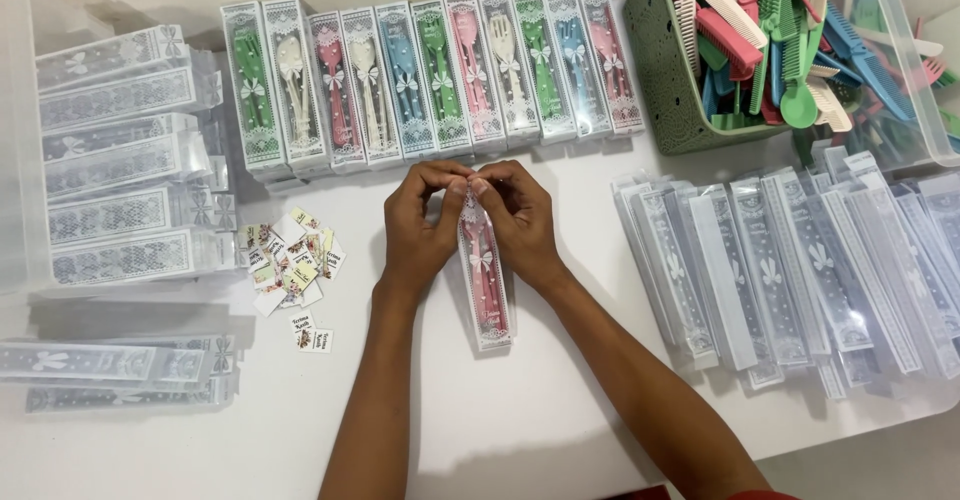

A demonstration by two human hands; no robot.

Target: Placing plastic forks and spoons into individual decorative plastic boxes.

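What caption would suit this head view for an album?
Both hands, left hand and right hand, pinch the top of a pink cutlery box below a row of filled boxes.

Twelve packed cutlery boxes [430, 75] in a row, one green basket [665, 70].

A pink cutlery set [484, 270] in a clear box with white lace print and a bow is pinched between the hands. The row of boxed sets [430, 75] is coloured green, cream, pink, cream, blue, green, pink, cream, green, blue, pink. The basket [665, 80] is green, patterned with small holes. Red, green, blue and cream combs [790, 30] are seen. The desk [540, 420] is white.
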